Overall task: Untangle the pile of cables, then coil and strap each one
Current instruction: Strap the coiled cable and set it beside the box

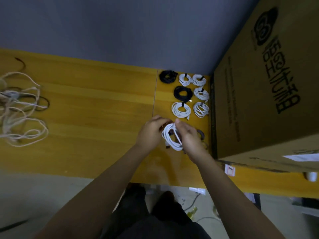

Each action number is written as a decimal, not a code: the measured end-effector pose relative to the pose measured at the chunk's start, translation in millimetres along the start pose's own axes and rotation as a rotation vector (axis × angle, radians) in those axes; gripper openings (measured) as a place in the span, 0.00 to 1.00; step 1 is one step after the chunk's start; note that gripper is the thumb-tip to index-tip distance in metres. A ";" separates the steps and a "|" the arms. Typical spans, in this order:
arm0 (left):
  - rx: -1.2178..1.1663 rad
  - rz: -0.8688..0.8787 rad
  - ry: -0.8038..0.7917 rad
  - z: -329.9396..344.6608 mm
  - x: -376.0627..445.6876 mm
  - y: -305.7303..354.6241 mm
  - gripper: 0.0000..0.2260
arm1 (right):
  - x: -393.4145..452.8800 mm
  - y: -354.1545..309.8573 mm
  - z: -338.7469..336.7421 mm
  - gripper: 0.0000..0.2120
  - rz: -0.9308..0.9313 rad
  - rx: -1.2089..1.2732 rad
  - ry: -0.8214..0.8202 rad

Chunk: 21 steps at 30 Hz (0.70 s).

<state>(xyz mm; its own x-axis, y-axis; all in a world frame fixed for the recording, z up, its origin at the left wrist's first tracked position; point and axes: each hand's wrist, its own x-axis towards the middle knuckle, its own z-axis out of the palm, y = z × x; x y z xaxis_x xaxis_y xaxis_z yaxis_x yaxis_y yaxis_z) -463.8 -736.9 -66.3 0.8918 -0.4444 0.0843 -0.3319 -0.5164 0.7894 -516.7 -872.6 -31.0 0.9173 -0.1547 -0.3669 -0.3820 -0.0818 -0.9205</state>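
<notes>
A white cable coil (170,138) is held just above the yellow table (96,109), between both hands. My left hand (151,133) grips its left side with curled fingers. My right hand (188,137) pinches its top right strands, thumb up. Behind them lie several strapped coils in rows: white ones (181,109) and two black ones (183,94). A tangled pile of white and dark cables (19,107) lies at the table's far left.
A big cardboard box (265,83) stands on the table right of the coils, close to my right hand. A dark strap roll (201,133) lies beside my right hand. A grey wall backs the table. Floor clutter shows below the front edge.
</notes>
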 end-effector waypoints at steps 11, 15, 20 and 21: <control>-0.458 -0.226 -0.027 -74.8 23.3 -15.8 0.10 | 8.9 -29.1 61.0 0.21 0.034 -0.003 0.014; -0.554 -0.281 -0.181 -88.9 22.5 -21.2 0.08 | 15.8 -30.7 73.9 0.19 -0.018 0.015 0.105; -0.697 -0.358 -0.291 -99.3 18.5 -16.0 0.10 | 16.7 -30.4 82.4 0.15 -0.081 -0.089 0.148; -0.727 -0.374 -0.309 -101.6 18.7 -14.8 0.10 | 16.2 -30.4 83.1 0.14 -0.104 -0.117 0.178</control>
<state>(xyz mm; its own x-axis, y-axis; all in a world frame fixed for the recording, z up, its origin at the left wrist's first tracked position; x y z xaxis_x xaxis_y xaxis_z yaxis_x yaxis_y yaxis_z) -411.0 -663.1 -14.7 0.7446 -0.5725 -0.3432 0.3379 -0.1201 0.9335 -480.9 -790.8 -20.2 0.9221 -0.3101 -0.2314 -0.3061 -0.2187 -0.9266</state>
